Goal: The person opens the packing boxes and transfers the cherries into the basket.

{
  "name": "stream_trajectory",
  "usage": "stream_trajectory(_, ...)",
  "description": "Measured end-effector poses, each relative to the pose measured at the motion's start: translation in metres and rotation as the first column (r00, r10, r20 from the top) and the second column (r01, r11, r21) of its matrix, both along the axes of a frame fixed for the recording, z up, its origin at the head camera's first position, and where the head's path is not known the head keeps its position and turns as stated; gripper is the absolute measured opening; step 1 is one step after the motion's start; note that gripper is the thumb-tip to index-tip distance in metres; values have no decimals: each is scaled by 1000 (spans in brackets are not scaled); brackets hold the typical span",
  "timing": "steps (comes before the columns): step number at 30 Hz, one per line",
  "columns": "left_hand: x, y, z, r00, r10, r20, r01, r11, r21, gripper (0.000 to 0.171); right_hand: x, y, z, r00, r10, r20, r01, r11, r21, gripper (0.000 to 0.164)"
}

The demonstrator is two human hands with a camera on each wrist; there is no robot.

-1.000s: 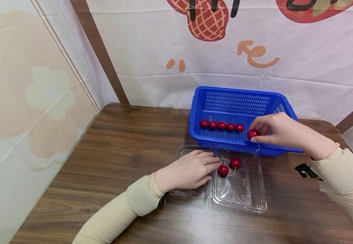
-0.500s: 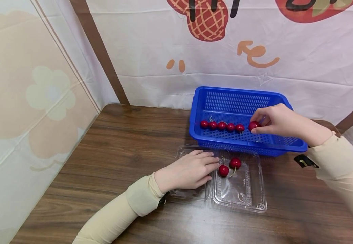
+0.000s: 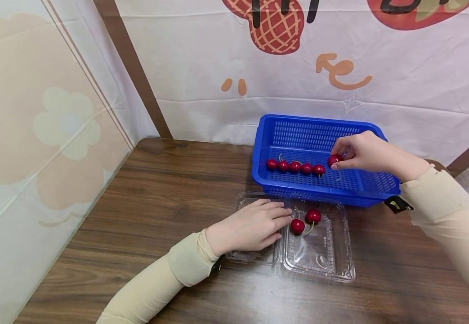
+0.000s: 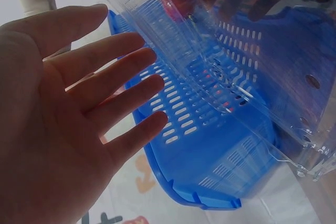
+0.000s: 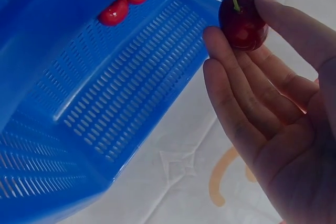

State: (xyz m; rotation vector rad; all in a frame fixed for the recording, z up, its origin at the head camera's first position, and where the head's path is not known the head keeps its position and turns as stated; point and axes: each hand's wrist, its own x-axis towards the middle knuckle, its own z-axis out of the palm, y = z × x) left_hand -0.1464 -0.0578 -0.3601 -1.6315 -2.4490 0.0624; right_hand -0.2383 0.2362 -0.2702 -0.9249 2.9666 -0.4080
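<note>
My right hand (image 3: 364,152) pinches a dark red cherry (image 5: 243,24) between thumb and fingers, its green stem showing in the right wrist view. In the head view this hand is over the right part of the blue basket (image 3: 315,119). Inside the basket a row of several cherries (image 3: 295,167) lies to the left of the held one. With fingers extended, my left hand (image 3: 250,226) rests on the left half of the clear plastic clamshell box (image 3: 319,270). Two cherries (image 3: 305,221) lie in the box's right half, just beyond the left fingertips.
The wooden table (image 3: 157,189) runs under both containers. Behind the basket hangs a printed white cloth (image 3: 194,67), and another printed sheet (image 3: 48,135) stands along the left side. The basket's near wall (image 3: 299,191) rises close behind the clamshell.
My right hand, holding the cherry, has moved from the basket's near rim farther back over its inside. The left hand and the cherries in the box have stayed put.
</note>
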Motion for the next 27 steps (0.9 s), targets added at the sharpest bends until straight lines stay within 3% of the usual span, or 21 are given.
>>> stream_trajectory(27,1,-1,-2,1000,-2,-8,2,1000,5,45,-23,2,1,996,-70,53,67,996,61,33)
